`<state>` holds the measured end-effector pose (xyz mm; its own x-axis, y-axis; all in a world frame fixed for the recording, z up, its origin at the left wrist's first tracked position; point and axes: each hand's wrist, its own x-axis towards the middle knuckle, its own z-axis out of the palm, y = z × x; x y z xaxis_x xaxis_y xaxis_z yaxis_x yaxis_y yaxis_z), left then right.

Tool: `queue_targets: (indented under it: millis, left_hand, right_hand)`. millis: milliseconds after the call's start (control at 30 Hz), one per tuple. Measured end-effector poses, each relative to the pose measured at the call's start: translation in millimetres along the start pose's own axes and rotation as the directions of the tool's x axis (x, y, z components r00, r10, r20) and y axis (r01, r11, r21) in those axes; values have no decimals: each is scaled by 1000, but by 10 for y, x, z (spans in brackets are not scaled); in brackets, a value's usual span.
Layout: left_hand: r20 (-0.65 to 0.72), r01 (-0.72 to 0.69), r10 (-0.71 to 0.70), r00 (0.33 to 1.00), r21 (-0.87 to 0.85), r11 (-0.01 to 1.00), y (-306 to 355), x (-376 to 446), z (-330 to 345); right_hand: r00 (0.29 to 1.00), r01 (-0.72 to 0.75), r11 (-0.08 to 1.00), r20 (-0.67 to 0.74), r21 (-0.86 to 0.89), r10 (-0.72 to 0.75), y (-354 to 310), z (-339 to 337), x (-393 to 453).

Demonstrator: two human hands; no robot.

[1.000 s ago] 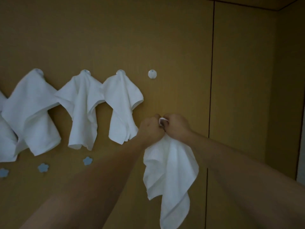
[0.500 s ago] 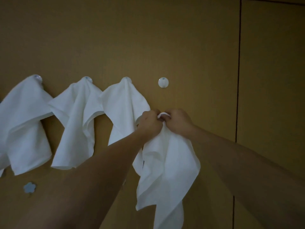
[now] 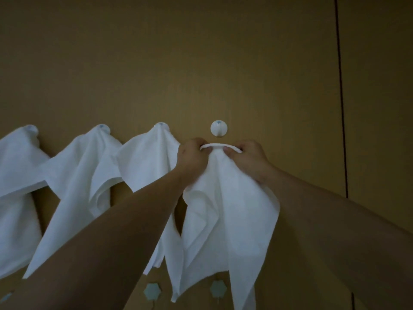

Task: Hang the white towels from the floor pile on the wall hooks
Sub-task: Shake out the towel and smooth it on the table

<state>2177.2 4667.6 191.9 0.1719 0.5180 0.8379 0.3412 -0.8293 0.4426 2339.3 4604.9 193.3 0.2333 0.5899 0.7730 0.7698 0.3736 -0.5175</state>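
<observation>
Just below the bare hook (image 3: 218, 128) we hold a towel (image 3: 225, 220) up against the wall (image 3: 201, 63): our left hand (image 3: 193, 157) and right hand (image 3: 247, 158) pinch its loop (image 3: 218, 146) taut between them. Beside it, three towels (image 3: 147, 159) hang on hooks.

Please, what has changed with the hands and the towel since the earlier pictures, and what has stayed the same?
Both hands, left hand and right hand, raised the held towel toward the empty hook and moved apart, stretching its loop open just below it. Both keep gripping the towel; it is not yet hooked. The three hung towels stayed in place.
</observation>
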Motion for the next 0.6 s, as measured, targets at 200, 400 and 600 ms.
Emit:
queue_targets:
  millis: [200, 400, 600]
  left_hand:
    - [-91, -28, 30, 995, 22, 999, 9, 407, 85]
    - [-285, -37, 64, 956, 102, 994, 144, 725, 69]
    - [-242, -102, 139, 960, 161, 982, 180, 912, 107]
  right_hand:
    - [993, 34, 998, -107, -49, -39, -53, -55, 485]
    - [967, 153, 965, -171, -211, -190, -177, -80, 847]
    - [943, 167, 919, -215, -357, -255, -155, -86, 1006]
